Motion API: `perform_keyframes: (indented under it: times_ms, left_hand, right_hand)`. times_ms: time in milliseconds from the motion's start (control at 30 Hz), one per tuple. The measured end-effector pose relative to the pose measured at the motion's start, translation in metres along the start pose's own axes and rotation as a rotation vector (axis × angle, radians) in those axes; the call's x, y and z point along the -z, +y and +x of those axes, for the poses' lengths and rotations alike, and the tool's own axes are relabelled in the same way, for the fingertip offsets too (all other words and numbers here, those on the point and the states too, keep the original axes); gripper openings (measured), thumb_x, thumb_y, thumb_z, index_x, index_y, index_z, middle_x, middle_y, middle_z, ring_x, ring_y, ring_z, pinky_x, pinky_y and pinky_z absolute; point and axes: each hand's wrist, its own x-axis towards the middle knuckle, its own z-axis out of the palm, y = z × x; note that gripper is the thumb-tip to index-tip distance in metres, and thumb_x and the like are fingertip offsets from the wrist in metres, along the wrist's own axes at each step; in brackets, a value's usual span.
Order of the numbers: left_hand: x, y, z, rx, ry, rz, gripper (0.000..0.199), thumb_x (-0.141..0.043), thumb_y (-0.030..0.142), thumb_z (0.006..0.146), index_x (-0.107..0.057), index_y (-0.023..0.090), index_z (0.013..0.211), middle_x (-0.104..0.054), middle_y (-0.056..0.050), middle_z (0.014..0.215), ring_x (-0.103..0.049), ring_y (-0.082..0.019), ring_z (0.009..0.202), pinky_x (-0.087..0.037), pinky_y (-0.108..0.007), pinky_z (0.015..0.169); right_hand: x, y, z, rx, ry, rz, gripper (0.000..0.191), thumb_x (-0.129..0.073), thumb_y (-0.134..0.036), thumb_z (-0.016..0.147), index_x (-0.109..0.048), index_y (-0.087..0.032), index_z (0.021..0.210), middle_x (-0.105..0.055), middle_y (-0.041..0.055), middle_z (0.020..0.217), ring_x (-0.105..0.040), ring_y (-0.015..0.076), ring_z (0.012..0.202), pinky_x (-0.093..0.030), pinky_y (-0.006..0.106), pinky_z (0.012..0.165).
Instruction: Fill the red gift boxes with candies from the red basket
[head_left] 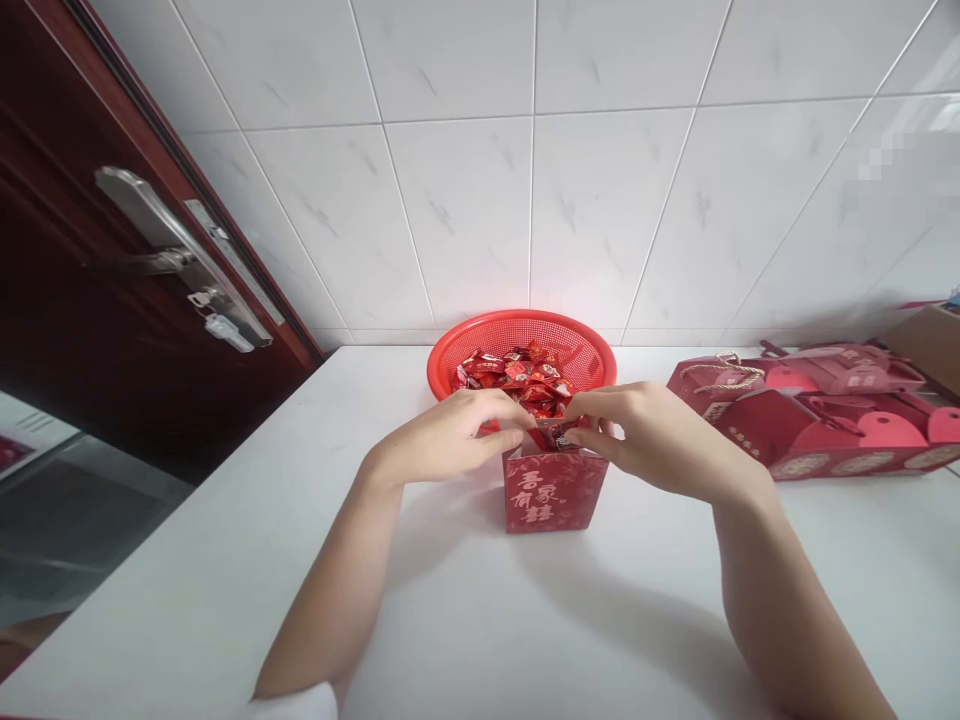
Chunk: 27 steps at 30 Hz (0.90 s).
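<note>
A small red gift box (555, 497) with pale Chinese lettering stands upright on the white table, its top open. Wrapped candy (556, 436) shows dark red and shiny inside the mouth of the box. At the upper left edge, the thumb and fingers of my left hand (457, 432) are closed on the box's rim. My right hand (651, 432) pinches at the upper right edge, its fingertips partly inside the opening. Just behind the box is a red plastic basket (450, 350) with several red-wrapped candies (517, 375) in it; my hands cover part of its front.
To the right, a group of red gift boxes (810, 425) with cord and ribbon handles lies near a cardboard box (926, 345). The white table (225, 560) meets a tiled wall (457, 210). A dark red door (82, 300) with keys in its lock is at left.
</note>
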Motion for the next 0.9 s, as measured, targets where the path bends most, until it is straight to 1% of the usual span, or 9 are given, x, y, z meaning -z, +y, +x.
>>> perform_keyframes:
  times_ms: [133, 200, 267, 400, 467, 600, 700, 800, 900]
  left_hand:
    - [-0.004, 0.002, 0.003, -0.052, -0.069, 0.035, 0.035, -0.050, 0.012, 0.091, -0.076, 0.027, 0.110, -0.075, 0.001, 0.113, -0.068, -0.019, 0.101, -0.048, -0.028, 0.085]
    - [-0.004, 0.004, 0.003, -0.072, -0.115, 0.034, 0.034, -0.052, 0.011, 0.089, -0.076, 0.027, 0.105, -0.077, 0.003, 0.107, -0.069, -0.018, 0.097, -0.047, -0.027, 0.081]
    - [-0.004, 0.005, 0.002, -0.063, -0.126, 0.038, 0.030, -0.055, 0.013, 0.087, -0.076, 0.026, 0.103, -0.077, 0.003, 0.105, -0.069, -0.019, 0.095, -0.047, -0.027, 0.079]
    - [-0.005, 0.004, 0.001, 0.013, -0.103, 0.047, 0.037, -0.062, 0.020, 0.085, -0.073, 0.026, 0.120, -0.075, -0.002, 0.119, -0.070, -0.023, 0.102, -0.050, -0.029, 0.083]
    - [-0.005, 0.002, 0.001, 0.026, -0.107, 0.045, 0.041, -0.062, 0.022, 0.085, -0.072, 0.027, 0.124, -0.074, -0.002, 0.122, -0.070, -0.024, 0.104, -0.050, -0.030, 0.084]
    - [-0.005, 0.001, 0.000, 0.022, -0.114, 0.045, 0.044, -0.059, 0.023, 0.088, -0.069, 0.030, 0.130, -0.073, -0.002, 0.126, -0.067, -0.024, 0.112, -0.049, -0.030, 0.087]
    - [-0.004, 0.002, 0.000, 0.018, -0.126, 0.045, 0.036, -0.055, 0.032, 0.095, -0.071, 0.027, 0.127, -0.075, -0.004, 0.119, -0.069, -0.024, 0.103, -0.048, -0.030, 0.082]
    - [-0.004, 0.003, 0.000, 0.007, -0.132, 0.074, 0.033, -0.062, 0.043, 0.092, -0.075, 0.024, 0.117, -0.076, -0.004, 0.101, -0.069, -0.023, 0.088, -0.046, -0.029, 0.071]
    - [-0.004, 0.002, 0.001, -0.017, -0.113, 0.085, 0.031, -0.065, 0.033, 0.090, -0.074, 0.027, 0.119, -0.076, -0.003, 0.102, -0.069, -0.022, 0.087, -0.045, -0.028, 0.071]
  right_hand:
    - [-0.005, -0.006, 0.006, -0.002, -0.111, -0.017, 0.022, -0.053, -0.012, 0.093, -0.072, -0.021, 0.089, -0.068, 0.0019, 0.071, -0.054, 0.0139, 0.057, -0.030, 0.028, 0.055]
    - [-0.007, -0.009, 0.009, 0.007, -0.162, -0.012, 0.022, -0.052, -0.010, 0.091, -0.071, -0.021, 0.087, -0.069, 0.0013, 0.073, -0.054, 0.0137, 0.059, -0.029, 0.028, 0.054]
    - [-0.007, -0.010, 0.011, 0.006, -0.179, -0.004, 0.022, -0.052, -0.009, 0.091, -0.069, -0.021, 0.083, -0.069, 0.0006, 0.074, -0.054, 0.0133, 0.061, -0.028, 0.028, 0.053]
    - [-0.004, -0.005, 0.009, 0.008, -0.162, 0.054, 0.022, -0.050, -0.014, 0.095, -0.068, -0.020, 0.084, -0.067, -0.0003, 0.071, -0.053, 0.0127, 0.059, -0.032, 0.027, 0.054]
    - [0.000, -0.001, 0.007, -0.007, -0.132, 0.086, 0.021, -0.050, -0.018, 0.096, -0.068, -0.020, 0.085, -0.067, -0.0003, 0.070, -0.054, 0.0134, 0.060, -0.035, 0.027, 0.056]
    - [0.008, 0.009, 0.001, -0.057, -0.047, 0.102, 0.023, -0.052, -0.023, 0.095, -0.063, -0.021, 0.074, -0.067, 0.0003, 0.069, -0.058, 0.0153, 0.064, -0.039, 0.027, 0.058]
    - [0.010, 0.016, 0.000, -0.098, -0.022, 0.062, 0.027, -0.051, -0.030, 0.097, -0.061, -0.022, 0.074, -0.067, 0.0009, 0.069, -0.058, 0.0165, 0.063, -0.039, 0.028, 0.057]
    - [0.008, 0.022, 0.003, -0.147, -0.036, 0.021, 0.027, -0.050, -0.039, 0.098, -0.064, -0.022, 0.083, -0.069, 0.0024, 0.075, -0.061, 0.0189, 0.066, -0.039, 0.030, 0.058]
    - [0.005, 0.026, 0.006, -0.144, -0.082, 0.063, 0.031, -0.050, -0.048, 0.099, -0.062, -0.022, 0.086, -0.071, 0.0031, 0.079, -0.064, 0.0203, 0.071, -0.043, 0.031, 0.062]
